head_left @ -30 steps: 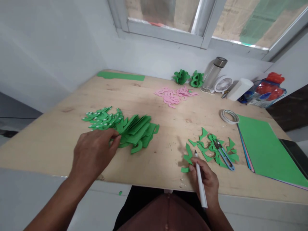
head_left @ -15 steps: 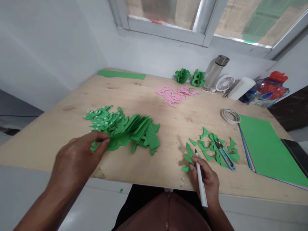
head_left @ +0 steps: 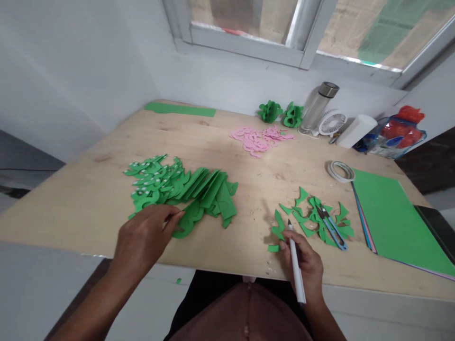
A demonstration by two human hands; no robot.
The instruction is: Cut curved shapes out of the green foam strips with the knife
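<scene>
The person here wears a plain, muted reddish-brown top (head_left: 220, 319), its cloth smooth and unpatterned. I see a narrow darker seam running down the middle, with a small round spot on it like a button. Below the top shows a black garment (head_left: 186, 296), too hidden for me to name. The left forearm (head_left: 97, 296) and right forearm (head_left: 325, 318) are bare, and so are both slim-fingered hands (head_left: 142, 239).

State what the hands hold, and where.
Left hand: green paper cutout, by its edge. Right hand: white pen, near its tip; grip on green scrap unclear.
</scene>
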